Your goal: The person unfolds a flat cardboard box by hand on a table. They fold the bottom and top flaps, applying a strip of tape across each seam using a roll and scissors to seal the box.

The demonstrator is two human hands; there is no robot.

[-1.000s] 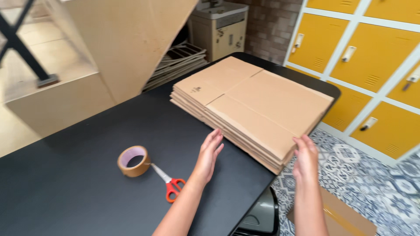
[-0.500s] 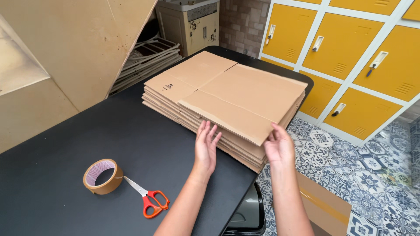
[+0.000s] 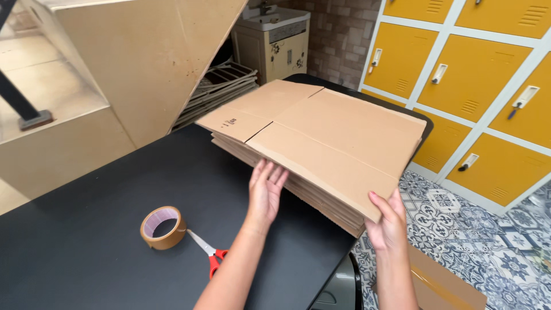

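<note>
The top flattened brown cardboard box (image 3: 327, 135) lay lifted off its stack (image 3: 298, 183) on the black table (image 3: 86, 247). The left hand (image 3: 266, 191) slid flat under its near edge; the right hand (image 3: 389, 221) gripped its corner. Brown tape roll (image 3: 163, 227) and red-handled scissors (image 3: 208, 254) lay nearby.

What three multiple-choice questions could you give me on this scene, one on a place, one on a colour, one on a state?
1. Where does the roll of brown tape lie?
A. On the stack of cardboard
B. On the black table, beside the scissors
C. On the tiled floor

2. What colour are the scissors' handles?
A. Red
B. Blue
C. Green

3. How is the top flattened cardboard box?
A. Folded into a box
B. Taped shut
C. Lifted at its near edge off the stack

Answers: 1 B, the roll rests on the table by the blades. 2 A, the handles show red. 3 C, the left hand and right hand raise its near edge.
</note>
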